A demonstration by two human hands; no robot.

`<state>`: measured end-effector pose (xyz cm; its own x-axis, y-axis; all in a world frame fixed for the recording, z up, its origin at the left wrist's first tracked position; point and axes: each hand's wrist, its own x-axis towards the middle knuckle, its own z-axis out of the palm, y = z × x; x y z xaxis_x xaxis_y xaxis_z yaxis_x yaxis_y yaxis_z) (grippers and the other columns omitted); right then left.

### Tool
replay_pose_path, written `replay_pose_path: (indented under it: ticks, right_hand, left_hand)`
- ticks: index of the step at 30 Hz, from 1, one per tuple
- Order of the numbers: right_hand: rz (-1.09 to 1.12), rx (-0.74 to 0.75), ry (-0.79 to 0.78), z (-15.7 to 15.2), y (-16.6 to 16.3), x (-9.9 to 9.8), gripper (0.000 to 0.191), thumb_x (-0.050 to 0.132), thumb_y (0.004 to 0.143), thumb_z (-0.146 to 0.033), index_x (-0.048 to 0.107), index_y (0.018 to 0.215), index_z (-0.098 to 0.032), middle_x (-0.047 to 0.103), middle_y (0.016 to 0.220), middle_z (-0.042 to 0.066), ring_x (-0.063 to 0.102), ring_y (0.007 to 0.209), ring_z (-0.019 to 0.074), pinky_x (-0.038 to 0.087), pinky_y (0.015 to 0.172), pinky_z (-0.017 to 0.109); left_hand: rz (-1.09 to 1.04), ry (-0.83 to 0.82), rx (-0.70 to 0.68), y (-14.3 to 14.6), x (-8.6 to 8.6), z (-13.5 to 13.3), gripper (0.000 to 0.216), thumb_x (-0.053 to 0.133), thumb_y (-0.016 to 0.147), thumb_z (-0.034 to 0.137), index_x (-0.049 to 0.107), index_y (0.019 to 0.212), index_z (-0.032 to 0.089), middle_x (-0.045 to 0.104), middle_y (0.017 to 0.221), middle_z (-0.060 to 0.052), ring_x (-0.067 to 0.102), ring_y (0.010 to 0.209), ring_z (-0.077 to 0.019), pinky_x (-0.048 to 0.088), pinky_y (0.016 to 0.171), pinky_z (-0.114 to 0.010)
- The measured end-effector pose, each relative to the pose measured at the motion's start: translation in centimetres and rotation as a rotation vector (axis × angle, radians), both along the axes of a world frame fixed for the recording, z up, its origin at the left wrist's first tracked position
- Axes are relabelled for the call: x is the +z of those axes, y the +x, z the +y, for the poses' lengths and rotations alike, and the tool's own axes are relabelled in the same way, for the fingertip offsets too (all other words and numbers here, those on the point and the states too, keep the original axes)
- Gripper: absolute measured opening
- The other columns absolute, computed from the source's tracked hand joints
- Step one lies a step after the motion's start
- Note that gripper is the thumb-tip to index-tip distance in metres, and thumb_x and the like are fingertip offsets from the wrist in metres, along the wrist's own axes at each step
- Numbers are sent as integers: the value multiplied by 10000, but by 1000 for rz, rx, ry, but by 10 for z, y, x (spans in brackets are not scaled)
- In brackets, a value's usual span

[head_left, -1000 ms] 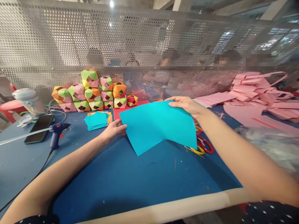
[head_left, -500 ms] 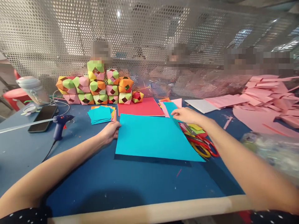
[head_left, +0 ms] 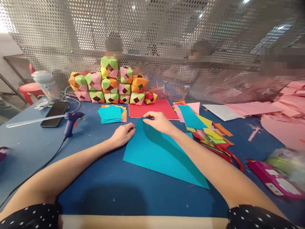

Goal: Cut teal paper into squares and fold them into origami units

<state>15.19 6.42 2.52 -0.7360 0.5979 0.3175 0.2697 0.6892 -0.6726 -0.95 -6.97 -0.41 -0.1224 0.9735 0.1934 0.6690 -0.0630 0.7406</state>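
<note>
A large blue sheet of paper [head_left: 152,159] lies slantwise on the table, one corner toward the front right. At its far left corner my right hand [head_left: 158,122] pinches the paper between thumb and fingers, and the forearm passes over the sheet. My left hand [head_left: 124,133] is closed with curled fingers at the sheet's left edge; the fingertips are partly hidden. Beyond it sits a stack of small blue paper squares [head_left: 111,114] on orange and yellow ones. A red sheet [head_left: 152,109] lies behind my hands, and a blue strip [head_left: 192,117] rests to the right.
Folded paper balls [head_left: 109,85] stand stacked before a perforated metal screen [head_left: 154,41]. At left are a glue gun [head_left: 70,124], a phone [head_left: 54,113] and a tumbler [head_left: 46,83]. Scissors [head_left: 226,152], paper scraps [head_left: 215,133], a magenta power strip [head_left: 274,179] and pink paper [head_left: 283,127] occupy the right.
My right hand has let go of the blue strip, which now lies on the scraps, and moved left to the big sheet's far left corner. The sheet has turned and come down onto the table.
</note>
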Motion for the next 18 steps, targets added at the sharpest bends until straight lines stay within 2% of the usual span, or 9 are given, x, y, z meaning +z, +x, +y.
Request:
replay_pose_path:
  ticks: [4,10,13,18]
  right_hand:
    - [122,-100,-13,-1,11,-11,204,567,802,-389,629,837,-199,705,874,42,648,839,212,510,807,370]
    - [197,-197,5,-24,37,-19,166,540,836,-383,599,870,-232,689,931,58,641,917,231,502,864,408]
    - [163,-123,79,-45,53,-24,116,520,865,-351,594,844,-265,680,981,58,628,985,233,493,905,418]
    - [95,175,415,-63,84,-41,116,509,884,-183,596,896,-259,692,991,62,642,965,224,511,852,437]
  left_hand:
    - [121,-27,7,-5,-5,0,89,527,799,258,569,868,219,568,717,15,504,637,-151,316,579,-256]
    - [233,-61,-109,-12,-5,0,292,515,720,131,589,994,204,575,777,-4,526,690,-159,354,620,-258]
    - [241,-96,-214,-19,-1,1,330,512,673,95,606,974,190,567,778,-4,518,701,-151,375,642,-247]
    - [242,-184,-400,-30,12,2,289,582,683,167,623,969,169,576,914,-21,532,807,-151,416,718,-236]
